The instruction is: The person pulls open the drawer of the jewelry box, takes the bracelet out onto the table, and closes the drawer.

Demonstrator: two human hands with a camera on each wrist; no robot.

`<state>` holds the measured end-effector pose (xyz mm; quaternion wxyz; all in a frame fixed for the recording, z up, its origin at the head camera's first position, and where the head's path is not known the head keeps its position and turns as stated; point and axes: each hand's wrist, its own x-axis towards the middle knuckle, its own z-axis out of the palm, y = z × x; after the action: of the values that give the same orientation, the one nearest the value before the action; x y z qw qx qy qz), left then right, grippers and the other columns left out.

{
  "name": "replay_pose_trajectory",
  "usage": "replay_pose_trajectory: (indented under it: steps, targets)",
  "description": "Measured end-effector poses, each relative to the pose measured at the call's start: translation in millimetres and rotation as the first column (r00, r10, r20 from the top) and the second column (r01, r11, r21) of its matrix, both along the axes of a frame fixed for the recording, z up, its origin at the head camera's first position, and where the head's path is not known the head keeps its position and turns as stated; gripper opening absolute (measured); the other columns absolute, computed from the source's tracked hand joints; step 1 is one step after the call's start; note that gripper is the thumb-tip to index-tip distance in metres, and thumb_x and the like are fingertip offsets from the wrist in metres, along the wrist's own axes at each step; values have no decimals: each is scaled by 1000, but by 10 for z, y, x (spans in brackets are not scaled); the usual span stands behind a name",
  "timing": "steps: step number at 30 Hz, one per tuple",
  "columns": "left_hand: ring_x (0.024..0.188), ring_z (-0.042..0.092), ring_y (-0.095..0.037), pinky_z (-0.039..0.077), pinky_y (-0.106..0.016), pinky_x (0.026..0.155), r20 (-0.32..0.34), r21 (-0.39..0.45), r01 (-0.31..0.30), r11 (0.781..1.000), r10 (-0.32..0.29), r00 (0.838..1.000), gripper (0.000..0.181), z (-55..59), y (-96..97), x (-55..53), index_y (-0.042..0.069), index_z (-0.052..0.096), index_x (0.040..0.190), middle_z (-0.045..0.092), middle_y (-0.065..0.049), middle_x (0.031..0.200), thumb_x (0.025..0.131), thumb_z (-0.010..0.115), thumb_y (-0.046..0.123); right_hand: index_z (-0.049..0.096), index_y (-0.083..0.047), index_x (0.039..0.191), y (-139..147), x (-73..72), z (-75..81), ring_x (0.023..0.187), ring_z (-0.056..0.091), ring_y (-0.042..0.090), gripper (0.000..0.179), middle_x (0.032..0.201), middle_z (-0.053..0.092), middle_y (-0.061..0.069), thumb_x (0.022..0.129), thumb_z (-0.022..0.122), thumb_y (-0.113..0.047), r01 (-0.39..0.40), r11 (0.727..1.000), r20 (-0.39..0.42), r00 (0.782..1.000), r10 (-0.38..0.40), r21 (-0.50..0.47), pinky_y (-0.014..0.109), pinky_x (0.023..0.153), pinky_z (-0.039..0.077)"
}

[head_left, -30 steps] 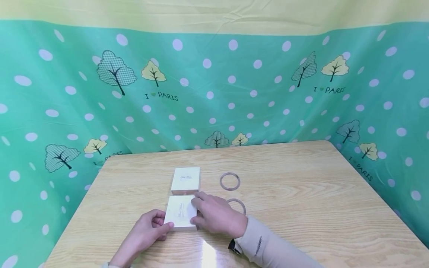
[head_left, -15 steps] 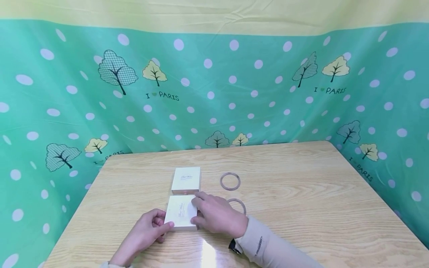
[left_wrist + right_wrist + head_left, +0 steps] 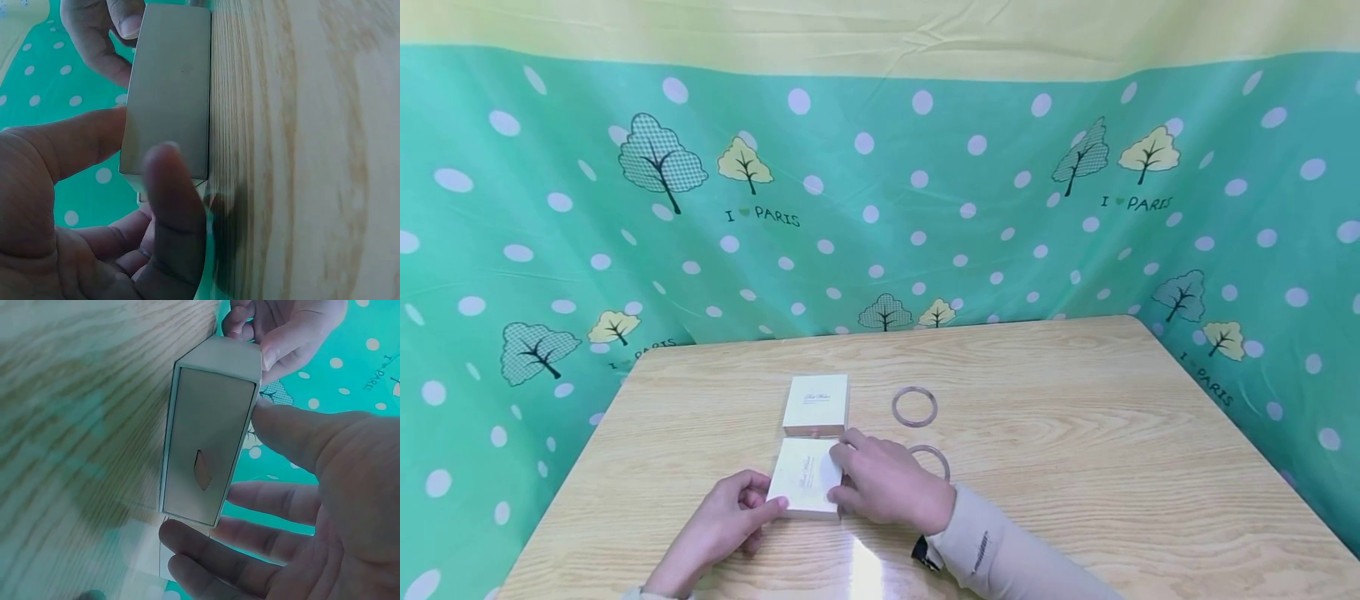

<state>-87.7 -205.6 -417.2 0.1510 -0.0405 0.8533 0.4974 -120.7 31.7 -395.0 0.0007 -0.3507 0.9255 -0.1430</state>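
A small white box (image 3: 805, 475) with faint lettering on its lid lies on the table in the head view, held between both hands. My left hand (image 3: 730, 517) grips its near left corner, thumb on the top edge. From the right, my right hand (image 3: 891, 483) holds the opposite side with thumb and fingers. In the right wrist view, the end of this box (image 3: 206, 419) shows an inner drawer with a small pinkish tab or slit. The left wrist view shows a plain side of the box (image 3: 169, 87). A second white box (image 3: 816, 402) lies directly behind it.
Two translucent purplish rings, like bangles, lie to the right: the far ring (image 3: 894, 407) fully visible, the near ring (image 3: 947, 463) partly behind the right hand. The wooden table (image 3: 1075, 433) ends at a green dotted curtain (image 3: 970, 267).
Both hands stay on the near box almost unmoved. The left hand's lower fingers have shifted slightly towards the person, and the box's front edge sits marginally nearer.
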Motion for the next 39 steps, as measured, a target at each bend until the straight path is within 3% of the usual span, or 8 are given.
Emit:
replay_pose_trajectory:
  steps: [6, 14, 25, 39]
  targets:
    - [47, 51, -15, 47, -29, 41, -4, -5, 18, 1000, -18, 1000, 56, -8, -18, -1, -6, 54, 113, 56, -6, 75, 80, 76, 33, 63, -12, 105, -3, 18, 10, 64, 45, 4, 35, 104, 52, 1, 85, 70, -40, 11, 1000, 12, 1000, -11, -3, 16, 49, 37]
    - [46, 51, -16, 47, -29, 41, -15, -16, 20, 1000, -20, 1000, 50, -17, -15, -1, -7, 54, 114, 55, -6, 72, 84, 73, 28, 61, -12, 102, -5, 31, 12, 60, 43, 6, 32, 88, 46, -2, 85, 71, -37, 24, 1000, 7, 1000, -24, -3, 17, 47, 36]
    - [47, 53, -16, 50, -31, 44, -18, -18, 8, 1000, -8, 1000, 47, -15, -10, -6, -7, 55, 117, 55, -6, 71, 86, 71, 24, 61, -12, 97, 0, 53, 32, 59, 42, 7, 36, 85, 44, -3, 82, 72, -42, 45, 999, 12, 999, -45, 14, 19, 46, 36]
    - [54, 56, -21, 50, -30, 46, -69, -9, -109, 994, 108, 992, 33, -17, 46, -10, -4, 59, 113, 55, -7, 75, 86, 69, 12, 62, -13, 98, -14, 85, 32, 58, 41, 7, 37, 76, 42, -7, 82, 71, -45, 35, 999, 12, 999, -35, 40, 20, 45, 34]
